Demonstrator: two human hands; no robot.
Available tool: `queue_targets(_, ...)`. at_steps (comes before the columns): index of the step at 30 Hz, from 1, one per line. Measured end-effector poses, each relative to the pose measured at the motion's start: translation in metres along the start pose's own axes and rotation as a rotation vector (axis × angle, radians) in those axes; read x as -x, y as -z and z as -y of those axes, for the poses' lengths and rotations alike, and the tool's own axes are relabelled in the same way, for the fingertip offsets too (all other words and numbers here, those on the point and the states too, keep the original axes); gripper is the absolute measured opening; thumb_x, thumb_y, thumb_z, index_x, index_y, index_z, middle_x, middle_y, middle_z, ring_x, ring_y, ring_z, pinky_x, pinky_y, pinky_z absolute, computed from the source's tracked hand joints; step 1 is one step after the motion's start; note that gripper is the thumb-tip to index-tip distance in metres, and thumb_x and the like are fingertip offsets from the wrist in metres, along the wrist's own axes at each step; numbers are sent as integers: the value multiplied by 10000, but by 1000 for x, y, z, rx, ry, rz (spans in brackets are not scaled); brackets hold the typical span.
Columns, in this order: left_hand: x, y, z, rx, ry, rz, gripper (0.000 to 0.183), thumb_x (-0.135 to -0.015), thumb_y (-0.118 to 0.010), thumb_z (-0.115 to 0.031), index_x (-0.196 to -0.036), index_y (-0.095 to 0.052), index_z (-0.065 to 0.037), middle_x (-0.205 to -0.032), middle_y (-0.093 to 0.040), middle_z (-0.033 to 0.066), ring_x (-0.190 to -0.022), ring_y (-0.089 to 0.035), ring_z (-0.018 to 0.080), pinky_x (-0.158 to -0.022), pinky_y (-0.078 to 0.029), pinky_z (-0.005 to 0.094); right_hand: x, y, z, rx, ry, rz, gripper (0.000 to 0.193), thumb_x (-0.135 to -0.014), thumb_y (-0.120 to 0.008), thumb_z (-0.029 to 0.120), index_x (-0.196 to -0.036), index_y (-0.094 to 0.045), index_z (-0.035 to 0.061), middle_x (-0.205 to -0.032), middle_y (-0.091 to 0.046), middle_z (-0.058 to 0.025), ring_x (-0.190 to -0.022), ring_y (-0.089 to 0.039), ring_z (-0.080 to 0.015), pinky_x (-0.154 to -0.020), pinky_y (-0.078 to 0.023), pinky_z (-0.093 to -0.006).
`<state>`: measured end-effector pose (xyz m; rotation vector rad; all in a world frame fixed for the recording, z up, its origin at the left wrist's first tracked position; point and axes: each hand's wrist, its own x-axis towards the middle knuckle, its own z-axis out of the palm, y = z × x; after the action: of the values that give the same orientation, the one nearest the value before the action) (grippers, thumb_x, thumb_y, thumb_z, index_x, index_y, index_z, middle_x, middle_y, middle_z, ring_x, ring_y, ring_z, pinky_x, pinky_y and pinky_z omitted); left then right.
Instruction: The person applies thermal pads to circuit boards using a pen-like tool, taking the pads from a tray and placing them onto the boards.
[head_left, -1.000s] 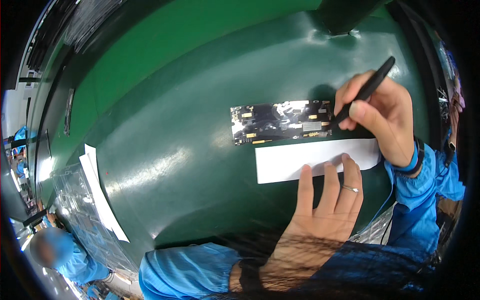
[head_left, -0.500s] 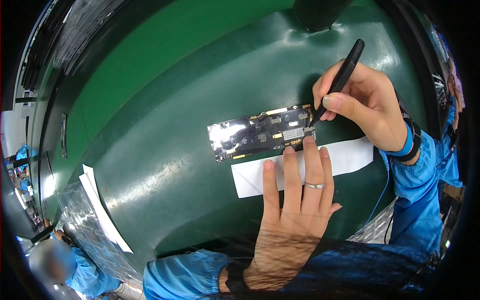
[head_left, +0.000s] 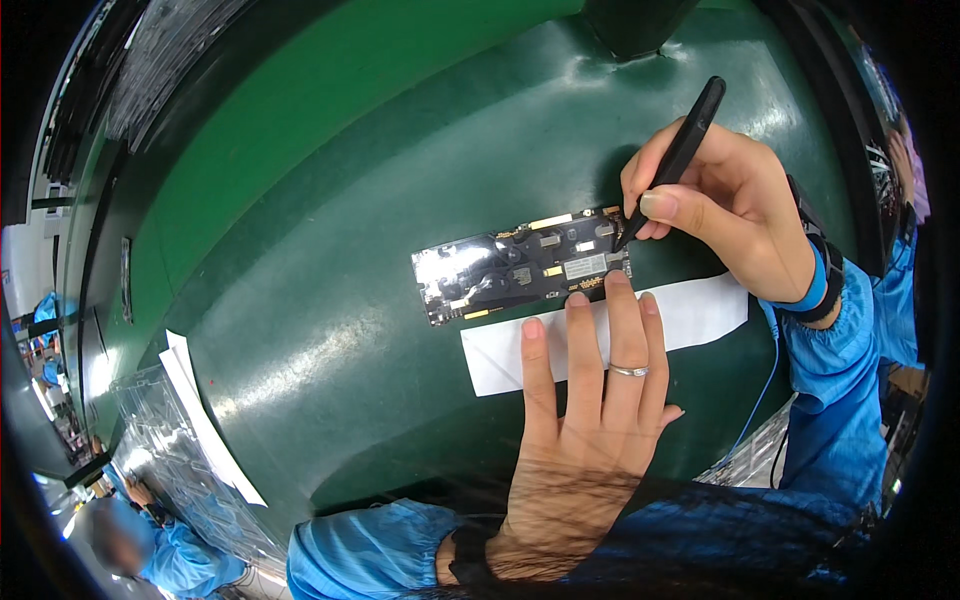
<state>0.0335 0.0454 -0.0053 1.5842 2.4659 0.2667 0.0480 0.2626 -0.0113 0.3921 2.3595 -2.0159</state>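
Note:
A long black circuit board [head_left: 480, 268] with gold contacts and grey parts lies slightly tilted on the green table mat. My left hand [head_left: 590, 395] rests with its fingers spread over a white paper strip [head_left: 490, 358]. Its fingertips reach the board's near edge at the right end; a ring is on one finger. In my right hand [head_left: 725, 195] a slim black pointed tool [head_left: 690, 135] is pinched like a pen. The tool's tip points down at the board's right end, by a small grey part. I cannot tell whether the tip touches it.
Another white paper strip [head_left: 210, 420] and clear plastic trays [head_left: 165, 435] lie at the left. A dark stand [head_left: 635, 30] rises at the far edge. A blue cord [head_left: 760, 400] runs from my right wristband. A co-worker's blue sleeve [head_left: 190, 560] shows at lower left.
The tool and my right hand have shifted very slightly to the left. My left hand stays nearly in place. At lower left, the co-worker has moved a little.

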Motion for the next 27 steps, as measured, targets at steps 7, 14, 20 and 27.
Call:
queue_targets(7, -1, 8, 2, -28, 8, 23, 854, -797, -670, -638, -1396, -561, -38, -1477, -481, 179, -1335, -486, 330, -1165, -326, 611, -1, 0, -6, 0, 62, -14, 181, -979, -685, 92, -1110, -635, -23, -939, -685, -47, -821, -655, -87, -764, -540, -243)
queue_targets(14, -7, 12, 11, 24, 21, -6, 825, -827, -645, -633, -1373, -567, -20, -1464, -497, 179, -1337, -483, 325, -1173, -325, 570, 0, 2, 0, 52, 115, 14, 160, -977, -678, 93, -1079, -658, -28, -920, -683, -51, -814, -655, -93, -755, -538, -244)
queue_targets(20, -9, 11, 16, 115, -7, -153, 645, -885, -641, -470, -1307, -593, 16, -1390, -542, 182, -1290, -511, 317, -1137, -371, 526, -16, 22, -3, -73, 147, -265, 275, -1025, -617, 244, -1134, -637, -8, -993, -671, -65, -754, -630, -97, -693, -523, -243)
queue_targets(27, -31, 27, 90, 252, -28, -342, 296, -820, -723, -77, -1089, -615, -16, -1023, -610, 159, -991, -601, 323, -855, -439, 440, -19, 42, -42, 9, 166, -309, 248, -1062, -556, 240, -1129, -608, 7, -945, -638, -50, -679, -558, -65, -588, -452, -218)
